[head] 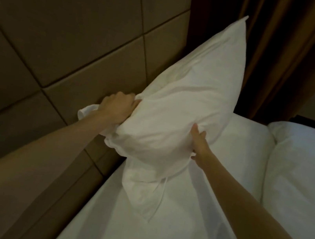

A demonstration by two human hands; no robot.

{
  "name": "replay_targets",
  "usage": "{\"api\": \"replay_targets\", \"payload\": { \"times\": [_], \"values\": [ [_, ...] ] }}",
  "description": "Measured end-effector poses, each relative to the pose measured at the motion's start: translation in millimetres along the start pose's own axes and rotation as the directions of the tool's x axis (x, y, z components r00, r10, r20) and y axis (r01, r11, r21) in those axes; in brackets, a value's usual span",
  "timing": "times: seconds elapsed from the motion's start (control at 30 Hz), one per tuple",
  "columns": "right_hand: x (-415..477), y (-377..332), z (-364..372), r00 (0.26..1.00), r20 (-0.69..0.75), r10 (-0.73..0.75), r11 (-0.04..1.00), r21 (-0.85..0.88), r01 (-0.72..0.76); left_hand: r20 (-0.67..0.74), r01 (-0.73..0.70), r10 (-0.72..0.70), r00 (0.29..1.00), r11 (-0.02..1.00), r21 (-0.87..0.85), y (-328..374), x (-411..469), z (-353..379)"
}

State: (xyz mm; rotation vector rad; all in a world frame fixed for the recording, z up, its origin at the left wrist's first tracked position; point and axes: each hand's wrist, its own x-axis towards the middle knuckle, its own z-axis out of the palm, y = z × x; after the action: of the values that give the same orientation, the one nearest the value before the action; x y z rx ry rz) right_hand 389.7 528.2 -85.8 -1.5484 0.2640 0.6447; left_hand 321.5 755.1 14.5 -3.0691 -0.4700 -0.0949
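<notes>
A white pillow (187,95) in a white case stands tilted against the padded headboard, one corner pointing up. My left hand (118,109) grips the bunched fabric at its lower left corner. My right hand (200,144) holds the pillow's lower right edge, fingers wrapped under it and partly hidden. Loose pillowcase cloth (145,191) hangs down below both hands onto the white bed sheet (187,227).
A tan padded headboard (66,38) with dark seams fills the left. A second white pillow (247,146) lies flat behind, with a white duvet (304,173) at the right. A brown curtain (283,46) hangs at the back.
</notes>
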Motion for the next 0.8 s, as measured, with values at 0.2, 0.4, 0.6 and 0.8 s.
{"api": "replay_targets", "payload": {
  "times": [0.2,0.4,0.6,0.8],
  "values": [
    [-9.1,10.7,2.3,0.979,-0.030,-0.200,0.975,-0.107,0.195,-0.164,0.040,-0.031,0.986,0.998,0.051,-25.2,-42.4,-13.9],
    [-20.1,20.8,11.0,0.974,0.031,-0.225,0.956,-0.187,0.226,-0.093,0.158,-0.148,0.985,0.981,0.110,-29.4,-78.1,-10.6],
    [-28.6,33.8,18.4,0.984,0.085,-0.159,0.966,-0.193,0.172,-0.239,0.024,0.052,0.970,0.953,0.304,4.2,-66.7,-29.0],
    [-42.6,59.9,6.7,0.993,0.105,-0.052,0.966,-0.246,0.077,-0.029,-0.387,0.412,0.911,0.877,0.285,72.5,-22.8,-3.6]
  ]
}}
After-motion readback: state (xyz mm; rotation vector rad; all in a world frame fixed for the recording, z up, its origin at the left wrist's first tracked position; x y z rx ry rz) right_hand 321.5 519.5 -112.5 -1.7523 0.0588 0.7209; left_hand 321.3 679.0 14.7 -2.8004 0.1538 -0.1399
